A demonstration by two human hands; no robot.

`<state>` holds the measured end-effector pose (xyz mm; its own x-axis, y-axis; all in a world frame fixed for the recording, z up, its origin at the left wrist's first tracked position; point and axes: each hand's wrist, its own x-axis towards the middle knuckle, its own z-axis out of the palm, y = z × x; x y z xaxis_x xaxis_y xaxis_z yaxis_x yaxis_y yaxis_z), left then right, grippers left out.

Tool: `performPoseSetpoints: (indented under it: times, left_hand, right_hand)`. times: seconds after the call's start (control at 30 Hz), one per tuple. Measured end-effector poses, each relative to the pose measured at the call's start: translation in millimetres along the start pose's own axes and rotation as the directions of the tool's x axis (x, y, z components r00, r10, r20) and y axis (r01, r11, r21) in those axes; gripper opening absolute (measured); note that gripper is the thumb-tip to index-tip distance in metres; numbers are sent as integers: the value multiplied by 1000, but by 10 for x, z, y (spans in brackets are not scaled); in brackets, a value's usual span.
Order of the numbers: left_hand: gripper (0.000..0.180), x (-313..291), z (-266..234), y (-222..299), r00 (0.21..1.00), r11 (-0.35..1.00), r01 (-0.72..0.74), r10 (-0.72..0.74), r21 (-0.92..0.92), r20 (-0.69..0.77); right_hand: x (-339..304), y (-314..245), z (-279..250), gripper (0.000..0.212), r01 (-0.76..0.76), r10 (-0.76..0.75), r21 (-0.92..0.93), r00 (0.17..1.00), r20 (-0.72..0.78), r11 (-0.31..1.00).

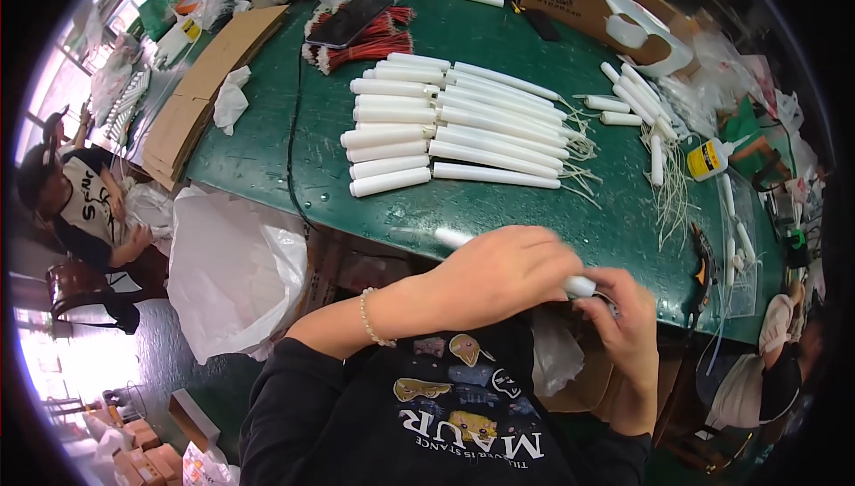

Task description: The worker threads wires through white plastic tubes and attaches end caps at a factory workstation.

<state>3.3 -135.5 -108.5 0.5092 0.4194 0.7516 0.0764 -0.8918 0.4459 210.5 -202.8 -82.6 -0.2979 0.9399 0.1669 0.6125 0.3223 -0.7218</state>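
Close to my body, above the table's front edge, my left hand is closed around a slim white tube. One end of the tube pokes out past its fingers toward my right hand; a white end also shows on the far left side. My right hand pinches at the right end, where a thin wire-like piece seems to lie between the fingers; its exact form is hidden. Beyond my hands lies a neat stack of white tubes with thin pale cords trailing from their right ends.
Red wire bundles lie under a phone at the back. Loose white tubes, a yellow-labelled glue bottle and a black-orange tool are on the right. A white bag hangs at left; a cardboard box stands behind. Co-workers sit nearby.
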Motion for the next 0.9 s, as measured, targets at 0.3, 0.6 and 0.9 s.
performPoseSetpoints:
  times: [0.3,0.6,0.9]
  left_hand:
    - [36,140,-507,-199,592,326,295,-801,-898,-96]
    - [27,1400,-1341,-179,624,679,-259,-425,-686,-656]
    - [11,1455,-1343,-944,854,922,-129,290,365,-432]
  right_hand:
    - [332,-89,-54,19,-60,145,279,945,-293,958]
    - [1723,-247,78,25,258,-209,143,933,-292,955]
    - [1826,-3,297,28,375,-355,21,894,-272,927]
